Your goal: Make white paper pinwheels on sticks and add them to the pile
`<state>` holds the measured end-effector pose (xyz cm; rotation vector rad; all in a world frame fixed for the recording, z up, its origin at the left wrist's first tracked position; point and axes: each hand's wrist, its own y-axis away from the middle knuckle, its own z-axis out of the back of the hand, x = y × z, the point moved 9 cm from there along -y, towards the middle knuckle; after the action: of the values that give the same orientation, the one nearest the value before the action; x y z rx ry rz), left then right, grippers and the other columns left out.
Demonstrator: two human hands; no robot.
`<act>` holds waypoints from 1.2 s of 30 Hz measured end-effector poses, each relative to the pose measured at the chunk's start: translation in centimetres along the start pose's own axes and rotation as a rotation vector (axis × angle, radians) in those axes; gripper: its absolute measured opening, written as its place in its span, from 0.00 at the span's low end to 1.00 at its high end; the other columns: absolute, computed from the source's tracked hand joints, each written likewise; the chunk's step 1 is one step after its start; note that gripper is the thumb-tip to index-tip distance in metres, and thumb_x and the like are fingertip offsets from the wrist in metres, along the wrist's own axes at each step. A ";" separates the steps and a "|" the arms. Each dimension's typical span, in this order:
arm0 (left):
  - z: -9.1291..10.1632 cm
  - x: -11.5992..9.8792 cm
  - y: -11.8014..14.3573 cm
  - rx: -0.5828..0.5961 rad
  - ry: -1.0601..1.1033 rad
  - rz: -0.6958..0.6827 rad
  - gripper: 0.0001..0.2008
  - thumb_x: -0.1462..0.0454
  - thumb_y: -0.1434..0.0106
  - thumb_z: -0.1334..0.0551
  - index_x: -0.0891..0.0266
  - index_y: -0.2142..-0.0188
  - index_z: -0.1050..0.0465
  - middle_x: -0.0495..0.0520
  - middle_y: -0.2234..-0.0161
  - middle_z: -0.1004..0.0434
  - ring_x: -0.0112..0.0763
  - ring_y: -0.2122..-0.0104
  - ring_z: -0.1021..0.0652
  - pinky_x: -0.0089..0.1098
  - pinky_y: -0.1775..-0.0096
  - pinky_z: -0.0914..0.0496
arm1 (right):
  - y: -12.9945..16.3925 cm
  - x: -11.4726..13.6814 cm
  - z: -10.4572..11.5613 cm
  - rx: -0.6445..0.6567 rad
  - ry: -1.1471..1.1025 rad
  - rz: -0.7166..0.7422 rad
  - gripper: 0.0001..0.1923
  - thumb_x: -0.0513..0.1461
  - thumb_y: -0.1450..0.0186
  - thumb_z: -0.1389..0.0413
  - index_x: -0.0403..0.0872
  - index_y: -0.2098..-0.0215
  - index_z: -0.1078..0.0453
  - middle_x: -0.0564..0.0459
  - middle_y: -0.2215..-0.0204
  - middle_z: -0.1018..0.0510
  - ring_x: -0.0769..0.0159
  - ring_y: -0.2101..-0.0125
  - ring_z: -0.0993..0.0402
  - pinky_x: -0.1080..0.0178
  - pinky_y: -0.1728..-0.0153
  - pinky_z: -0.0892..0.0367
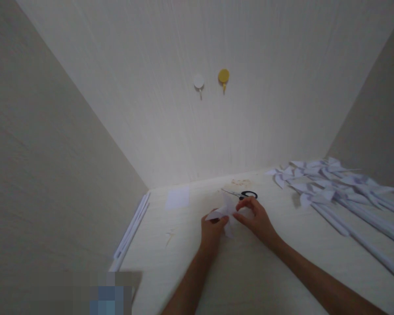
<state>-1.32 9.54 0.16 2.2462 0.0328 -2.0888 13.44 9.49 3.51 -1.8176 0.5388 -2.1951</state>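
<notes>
A white paper pinwheel (226, 211) with folded blades is pinched between the thumb and fingers of my left hand (213, 229). My right hand (254, 218) is at the right side of the pinwheel, its fingers curved and the thumb and forefinger slightly apart. Nothing can be made out between those fingertips, and whether they touch the paper is unclear. Just beyond my right hand lies a pair of scissors (248, 194) with black handles, blades pointing left.
Several finished paper pinwheels on rolled paper sticks (357, 210) lie piled at the right. Rolled paper tubes (133, 227) rest along the left wall. A flat paper square (177, 197) and small scraps (170, 236) are on the table. White (198, 82) and yellow hooks (223, 76) are on the back wall.
</notes>
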 end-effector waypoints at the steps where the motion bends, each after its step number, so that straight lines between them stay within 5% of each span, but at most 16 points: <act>1: -0.2 -0.2 0.1 0.013 -0.018 -0.011 0.07 0.68 0.58 0.39 0.68 0.75 0.29 0.50 0.80 0.29 0.27 0.78 0.30 0.26 0.74 0.37 | 0.0 -0.1 -0.2 0.018 -0.019 -0.010 0.13 0.38 0.51 0.43 0.48 0.71 0.43 0.56 0.75 0.32 0.65 0.70 0.32 0.61 0.65 0.37; 16: -0.6 -0.9 0.3 0.011 -0.154 -0.073 0.07 0.67 0.58 0.39 0.68 0.75 0.29 0.48 0.83 0.31 0.25 0.82 0.33 0.24 0.78 0.40 | 0.1 -1.6 -1.0 0.081 -0.108 -0.132 0.19 0.36 0.53 0.42 0.49 0.68 0.47 0.57 0.75 0.31 0.66 0.72 0.30 0.63 0.71 0.35; 24: -0.5 -1.3 0.3 -0.011 -0.369 -0.100 0.10 0.63 0.56 0.40 0.68 0.87 0.33 0.46 0.88 0.42 0.20 0.85 0.41 0.24 0.82 0.49 | 0.1 -1.7 -0.8 0.054 -0.111 -0.119 0.19 0.36 0.54 0.42 0.48 0.68 0.46 0.56 0.74 0.31 0.66 0.71 0.31 0.63 0.69 0.36; 36: -0.4 -1.6 0.5 -0.014 -0.308 -0.125 0.09 0.64 0.56 0.40 0.67 0.87 0.32 0.47 0.87 0.40 0.22 0.84 0.39 0.24 0.81 0.46 | 0.2 -1.5 -0.9 0.062 -0.093 -0.117 0.18 0.38 0.53 0.42 0.48 0.69 0.46 0.57 0.75 0.32 0.66 0.72 0.31 0.63 0.71 0.36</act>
<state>-0.98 9.14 1.82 1.9352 0.1727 -2.4659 12.85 10.05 1.96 -1.9526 0.3508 -2.1610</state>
